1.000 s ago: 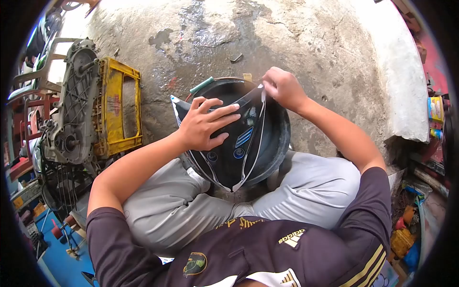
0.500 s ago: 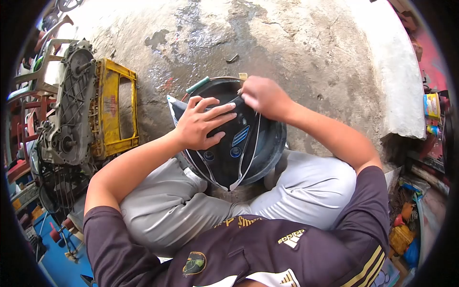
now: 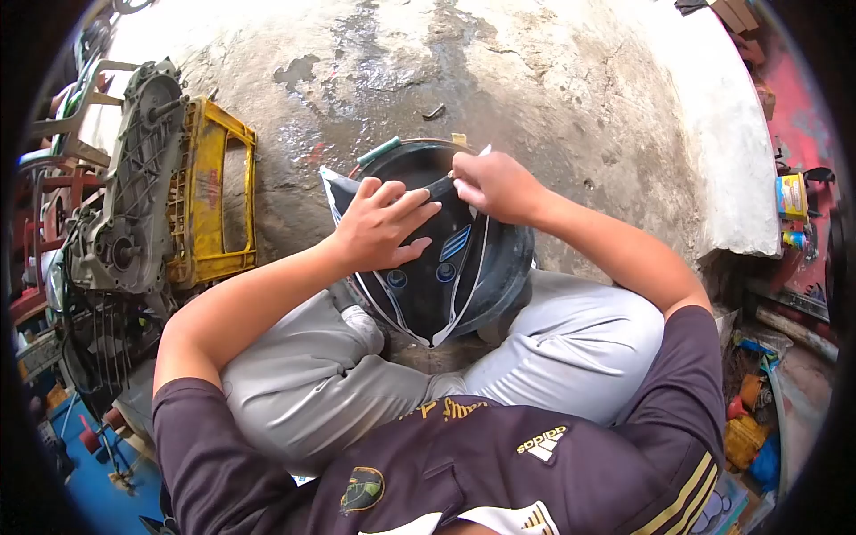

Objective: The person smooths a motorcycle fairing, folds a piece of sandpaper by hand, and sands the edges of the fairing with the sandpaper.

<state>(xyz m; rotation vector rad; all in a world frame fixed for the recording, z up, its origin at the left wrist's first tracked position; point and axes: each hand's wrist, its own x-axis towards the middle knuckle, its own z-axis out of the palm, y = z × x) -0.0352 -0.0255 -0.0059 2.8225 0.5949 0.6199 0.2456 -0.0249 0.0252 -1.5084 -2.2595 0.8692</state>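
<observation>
Inward from the black panel's (image 3: 415, 303) right tip, your right hand (image 3: 490, 185) has moved along its far edge; the fingers are curled in, but whether they grip anything you cannot tell. Your left hand (image 3: 379, 227) lies on the panel, fingers spread, gripping nothing. The panel sits over a black basin (image 3: 510, 267), between your knees, its blue-striped decal (image 3: 455, 242) unlettered. Your dark shirt (image 3: 428, 473) reads "adidas"; the tin's (image 3: 791, 198) label is too small to read. Rough concrete floor (image 3: 562, 116), wet in patches, runs past a yellow crate (image 3: 207, 192)
</observation>
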